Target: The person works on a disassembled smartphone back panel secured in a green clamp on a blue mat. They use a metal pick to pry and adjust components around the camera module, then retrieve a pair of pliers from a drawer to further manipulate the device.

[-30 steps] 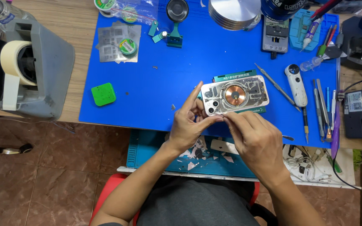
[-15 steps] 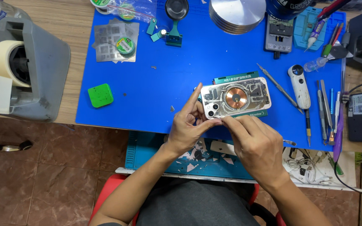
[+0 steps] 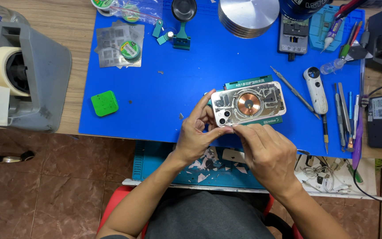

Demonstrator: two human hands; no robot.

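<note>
A phone back housing (image 3: 249, 105) with a copper coil at its middle lies on a green holder (image 3: 252, 83) on the blue mat (image 3: 191, 75). My left hand (image 3: 196, 132) grips the housing's left end near the camera holes, thumb along the near edge. My right hand (image 3: 267, 152) pinches at the housing's near edge beside the left thumb; what its fingertips hold is too small to tell.
A tape dispenser (image 3: 21, 77) stands at the left. A small green block (image 3: 104, 103) lies on the mat. A white handheld tool (image 3: 315, 90), tweezers and screwdrivers (image 3: 342, 113) lie at the right. A metal disc (image 3: 248, 15) is at the back. A tray of scraps (image 3: 208, 166) sits under my wrists.
My left index finger, raised before, has come down onto the housing's left end. The view has shifted slightly; the housing stays on its holder.
</note>
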